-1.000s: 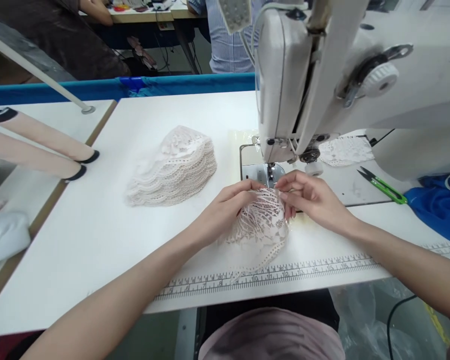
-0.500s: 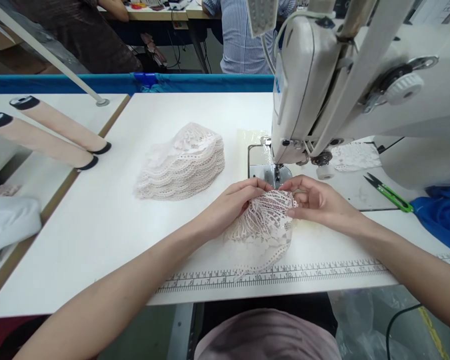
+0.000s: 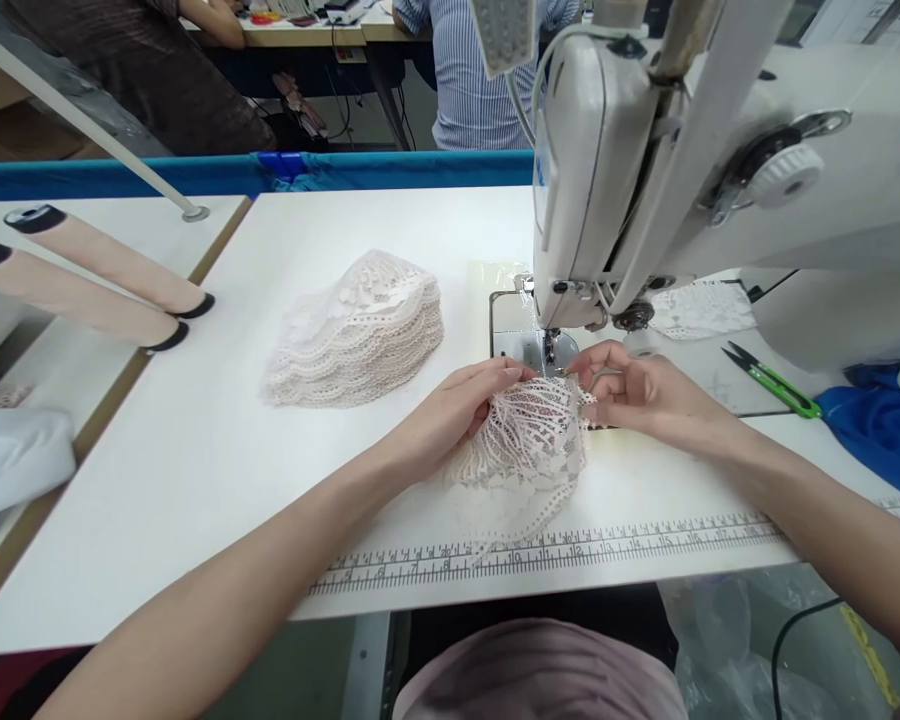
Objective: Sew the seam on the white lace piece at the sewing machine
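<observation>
Two hands meet on one lace piece point(image 3: 525, 440) at the front of the white table point(image 3: 195, 480); read the bench from left to right as follows. At the far left, two pink cones with black tips point(image 3: 97, 285) lie on a neighbouring table; next, a stack of lace pieces point(image 3: 356, 335) rests well apart from your hands. Your left hand point(image 3: 457, 405) lies on the left edge of the lace piece, fingers curled and pinching its upper rim; your right hand point(image 3: 641, 395) pinches the upper right corner between thumb and forefinger. The lace piece lies flat, its long axis running from the table's front edge up toward the needle area point(image 3: 551, 350) of the sewing machine point(image 3: 645, 170); its upper edge sits just before the presser foot, directly beyond your fingertips, and both hands are about equally near. Further right, green thread snips point(image 3: 776, 380) lie on the machine bed, beside blue cloth point(image 3: 881, 425). A printed ruler scale point(image 3: 645, 538) along the table front shows numerals, 10 among them; no brand marking is legible.
</observation>
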The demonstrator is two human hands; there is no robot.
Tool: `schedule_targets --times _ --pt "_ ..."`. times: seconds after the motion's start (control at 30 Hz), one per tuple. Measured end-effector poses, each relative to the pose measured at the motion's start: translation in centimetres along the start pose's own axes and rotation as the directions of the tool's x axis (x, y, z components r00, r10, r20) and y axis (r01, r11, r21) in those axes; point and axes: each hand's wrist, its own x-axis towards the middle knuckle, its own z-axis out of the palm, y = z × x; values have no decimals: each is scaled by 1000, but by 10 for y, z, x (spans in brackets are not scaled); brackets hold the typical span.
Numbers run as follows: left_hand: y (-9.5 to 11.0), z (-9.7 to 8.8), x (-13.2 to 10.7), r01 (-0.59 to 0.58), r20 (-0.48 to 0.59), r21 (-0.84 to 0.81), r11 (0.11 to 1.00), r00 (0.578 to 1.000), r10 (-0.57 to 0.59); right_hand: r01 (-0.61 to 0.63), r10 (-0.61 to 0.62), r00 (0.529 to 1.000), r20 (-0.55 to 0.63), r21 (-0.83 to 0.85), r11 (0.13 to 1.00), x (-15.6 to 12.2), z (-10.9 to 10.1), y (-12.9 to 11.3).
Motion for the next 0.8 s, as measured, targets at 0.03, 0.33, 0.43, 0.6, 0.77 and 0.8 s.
schedule_targets --times 0.03,0.33,0.43,0.6,0.77,0.8 --pt "0 0 0 -2 -4 0 1000 1000 2 2 -1 1000 -11 1 1000 0 0 0" --pt "6 2 -4 3 63 -38 999 998 -1 -26 31 998 -51 85 996 2 -1 3" --pt "11 9 -8 -29 90 51 998 996 24 -43 52 997 -54 163 986 1 4 1" --pt "12 26 -15 -100 -10 187 977 995 104 34 -25 999 -37 262 964 -1 15 1" --pt "5 31 -18 -257 -79 380 889 948 308 213 -201 968 -153 68 975 -4 21 5" --pt "3 30 -18 -301 -83 438 847 925 371 255 -249 952 -176 13 967 -4 21 5"
